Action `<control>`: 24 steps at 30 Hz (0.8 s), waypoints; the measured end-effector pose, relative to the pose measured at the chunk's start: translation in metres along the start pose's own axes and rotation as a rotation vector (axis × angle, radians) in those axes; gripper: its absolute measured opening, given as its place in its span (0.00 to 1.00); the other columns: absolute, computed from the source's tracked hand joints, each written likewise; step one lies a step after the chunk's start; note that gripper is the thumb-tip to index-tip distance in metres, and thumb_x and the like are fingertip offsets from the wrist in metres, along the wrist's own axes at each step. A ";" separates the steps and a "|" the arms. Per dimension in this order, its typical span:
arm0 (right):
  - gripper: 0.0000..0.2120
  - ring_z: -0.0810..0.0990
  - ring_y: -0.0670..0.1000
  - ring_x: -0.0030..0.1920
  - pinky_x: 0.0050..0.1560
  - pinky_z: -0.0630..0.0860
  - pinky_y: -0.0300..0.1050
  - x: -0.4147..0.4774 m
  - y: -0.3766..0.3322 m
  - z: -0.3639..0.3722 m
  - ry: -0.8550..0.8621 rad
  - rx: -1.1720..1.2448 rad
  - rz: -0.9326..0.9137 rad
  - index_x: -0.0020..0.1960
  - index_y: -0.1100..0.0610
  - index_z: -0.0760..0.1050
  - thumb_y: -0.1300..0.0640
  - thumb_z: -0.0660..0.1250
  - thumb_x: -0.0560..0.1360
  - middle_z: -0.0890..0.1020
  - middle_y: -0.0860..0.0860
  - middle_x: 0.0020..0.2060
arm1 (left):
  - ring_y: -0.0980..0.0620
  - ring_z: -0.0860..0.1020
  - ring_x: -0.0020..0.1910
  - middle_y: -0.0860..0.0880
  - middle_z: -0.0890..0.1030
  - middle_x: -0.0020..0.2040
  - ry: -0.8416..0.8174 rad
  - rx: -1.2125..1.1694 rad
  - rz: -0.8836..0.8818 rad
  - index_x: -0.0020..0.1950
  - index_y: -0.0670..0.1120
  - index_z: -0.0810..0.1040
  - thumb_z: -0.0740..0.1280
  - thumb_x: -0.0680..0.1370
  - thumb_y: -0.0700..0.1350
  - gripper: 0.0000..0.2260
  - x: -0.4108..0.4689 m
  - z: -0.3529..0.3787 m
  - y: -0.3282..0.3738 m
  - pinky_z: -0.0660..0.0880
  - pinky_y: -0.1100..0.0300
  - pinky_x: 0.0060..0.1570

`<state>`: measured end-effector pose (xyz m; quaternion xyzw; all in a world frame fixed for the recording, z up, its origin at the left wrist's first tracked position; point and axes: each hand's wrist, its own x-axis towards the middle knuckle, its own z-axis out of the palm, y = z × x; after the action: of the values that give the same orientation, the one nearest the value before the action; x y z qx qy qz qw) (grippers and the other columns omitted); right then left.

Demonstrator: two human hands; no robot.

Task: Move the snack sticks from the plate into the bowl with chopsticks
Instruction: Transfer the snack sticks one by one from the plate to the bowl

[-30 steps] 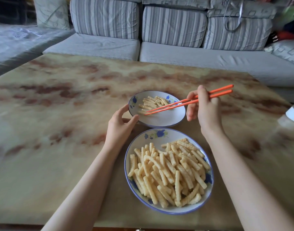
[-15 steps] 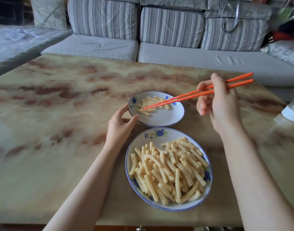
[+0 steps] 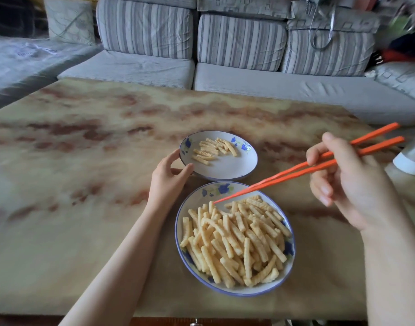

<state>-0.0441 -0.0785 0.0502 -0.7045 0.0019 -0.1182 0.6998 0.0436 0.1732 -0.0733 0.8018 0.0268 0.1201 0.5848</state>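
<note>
Your right hand (image 3: 350, 184) gripped the chopsticks (image 3: 296, 170), tips empty over the plate (image 3: 177, 231); left hand (image 3: 169, 180) held the bowl (image 3: 225, 171). Next, pinch one stick (image 3: 211, 206).

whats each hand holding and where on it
The right hand grips the orange chopsticks along their upper half; the left hand holds the bowl by its left rim.

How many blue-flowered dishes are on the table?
2. A large white blue-rimmed plate heaped with snack sticks sits nearest; a smaller white bowl holding few sticks lies behind it.
</note>
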 end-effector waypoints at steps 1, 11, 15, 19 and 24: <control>0.23 0.61 0.51 0.15 0.19 0.56 0.37 -0.001 0.002 0.002 -0.015 -0.014 0.024 0.31 0.57 0.72 0.52 0.55 0.82 0.65 0.54 0.17 | 0.56 0.84 0.44 0.48 0.82 0.59 -0.002 0.005 -0.001 0.70 0.52 0.74 0.70 0.77 0.48 0.21 0.000 0.000 0.000 0.79 0.54 0.56; 0.22 0.62 0.49 0.15 0.18 0.59 0.35 0.003 0.015 0.016 0.041 0.055 0.051 0.31 0.59 0.70 0.55 0.54 0.82 0.66 0.58 0.23 | 0.57 0.84 0.44 0.47 0.82 0.59 -0.006 -0.004 0.000 0.70 0.52 0.74 0.70 0.77 0.47 0.21 0.001 -0.001 -0.001 0.79 0.60 0.52; 0.19 0.63 0.48 0.16 0.19 0.60 0.35 0.009 0.020 0.015 0.153 0.168 0.024 0.33 0.59 0.68 0.57 0.54 0.82 0.72 0.54 0.26 | 0.57 0.83 0.44 0.47 0.82 0.59 -0.004 -0.009 -0.007 0.70 0.53 0.74 0.70 0.77 0.48 0.21 0.001 -0.001 -0.001 0.78 0.64 0.50; 0.19 0.64 0.48 0.16 0.20 0.59 0.35 0.013 0.023 0.014 0.202 0.178 0.015 0.33 0.58 0.69 0.57 0.54 0.82 0.72 0.49 0.22 | 0.57 0.83 0.45 0.49 0.82 0.60 -0.001 -0.001 0.001 0.70 0.52 0.74 0.70 0.77 0.48 0.21 0.001 -0.001 0.000 0.78 0.63 0.51; 0.20 0.63 0.51 0.16 0.21 0.57 0.38 0.010 0.021 0.014 0.116 -0.003 0.047 0.34 0.60 0.70 0.53 0.54 0.82 0.67 0.52 0.16 | 0.56 0.84 0.45 0.49 0.82 0.60 -0.004 -0.014 0.001 0.70 0.52 0.74 0.70 0.77 0.48 0.21 0.001 -0.001 0.000 0.80 0.55 0.54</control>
<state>-0.0287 -0.0671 0.0312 -0.6974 0.0593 -0.1425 0.6999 0.0442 0.1746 -0.0733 0.7980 0.0244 0.1189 0.5903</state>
